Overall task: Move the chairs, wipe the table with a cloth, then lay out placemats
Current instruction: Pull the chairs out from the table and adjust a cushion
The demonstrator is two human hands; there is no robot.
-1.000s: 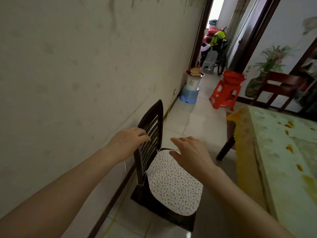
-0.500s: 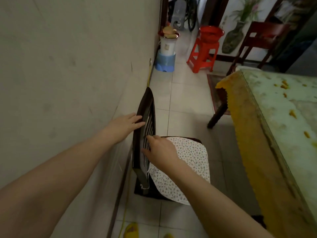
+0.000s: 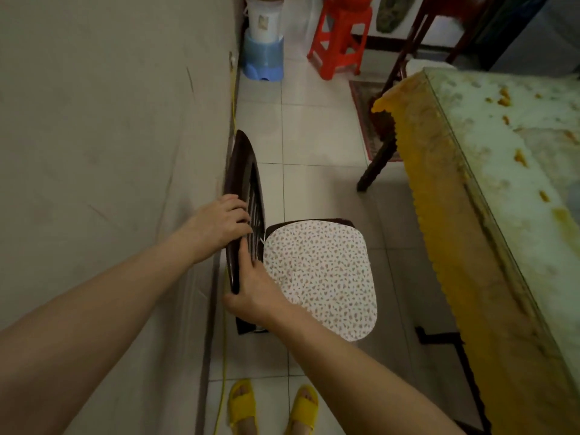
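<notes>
Against the left wall, you have both your left hand [image 3: 223, 221] and right hand [image 3: 255, 291] clamped on the dark chair's backrest [image 3: 243, 196], which runs near-to-far, the table [image 3: 514, 189] well right.

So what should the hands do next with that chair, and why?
Probably let go and turn to the table. The left hand and right hand both grip the backrest of the dark wooden chair, which already stands against the wall, apart from the table.
</notes>
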